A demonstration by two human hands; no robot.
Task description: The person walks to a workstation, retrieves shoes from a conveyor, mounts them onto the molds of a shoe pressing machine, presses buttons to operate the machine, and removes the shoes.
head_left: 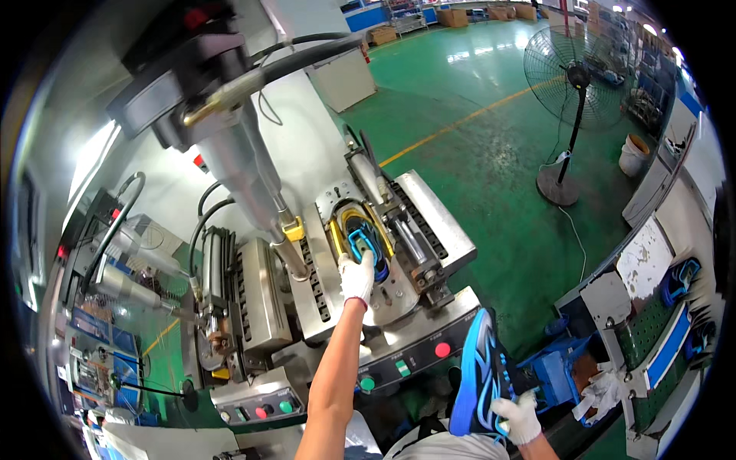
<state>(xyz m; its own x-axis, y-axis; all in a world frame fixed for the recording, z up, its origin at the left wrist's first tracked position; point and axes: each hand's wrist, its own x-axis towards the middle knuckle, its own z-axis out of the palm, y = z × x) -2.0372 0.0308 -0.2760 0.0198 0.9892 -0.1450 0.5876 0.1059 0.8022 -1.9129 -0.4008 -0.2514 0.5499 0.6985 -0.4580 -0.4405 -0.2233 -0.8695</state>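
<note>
My left hand (357,279), in a white glove, reaches into the middle of a metal pressing machine (395,295). Its fingers close on the near end of a black and blue sneaker (359,237) seated between yellow pads; the fingertips are partly hidden. My right hand (518,418), also gloved, grips a second sneaker (477,376) by its near end, low at the right in front of the machine. This one is black with bright blue lines and a blue sole edge, tilted with its other end pointing up and away.
A control panel with a red button (442,349) and green ones runs along the machine's front. A thick metal cylinder (234,165) stands above the left side. At right are a blue bin (553,369), a rack holding more shoes (679,280) and a standing fan (576,77).
</note>
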